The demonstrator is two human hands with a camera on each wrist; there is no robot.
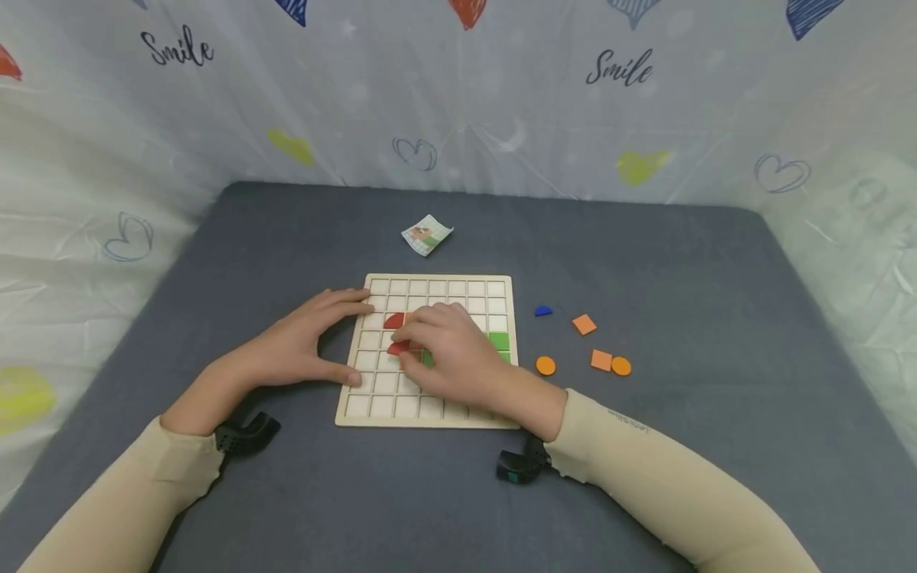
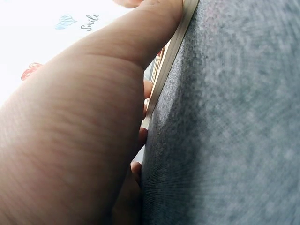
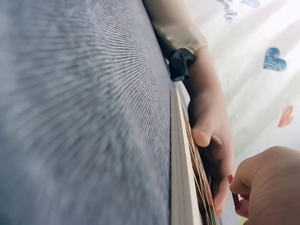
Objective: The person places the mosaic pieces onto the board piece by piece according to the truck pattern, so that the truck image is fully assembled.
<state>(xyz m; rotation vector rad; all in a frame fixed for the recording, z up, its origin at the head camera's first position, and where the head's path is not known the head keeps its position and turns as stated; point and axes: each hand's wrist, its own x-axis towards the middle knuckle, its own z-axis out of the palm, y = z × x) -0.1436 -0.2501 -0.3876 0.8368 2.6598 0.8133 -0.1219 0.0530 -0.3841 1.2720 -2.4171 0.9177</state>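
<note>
A wooden grid board point(image 1: 423, 420) with white squares lies on the table. My left hand point(image 1: 297, 338) rests along its left edge, fingers spread and thumb on the frame. Over the board's middle, my right hand point(image 1: 458, 354) pinches a thin red piece point(image 3: 234, 192) between thumb and finger, held just above the grid. In the head view, a red quarter-round piece point(image 1: 393, 321) sits in the grid, just beyond the fingertips. Green squares point(image 1: 499, 341) show at the board's right; the hand partly hides other pieces in the middle.
To the right of the board lie a blue half-round piece point(image 1: 544, 311), orange squares point(image 1: 583, 324) and orange discs point(image 1: 546, 366). A small pattern card point(image 1: 427, 235) lies beyond the board. A printed curtain point(image 1: 487, 95) hangs behind the grey table point(image 1: 680, 278).
</note>
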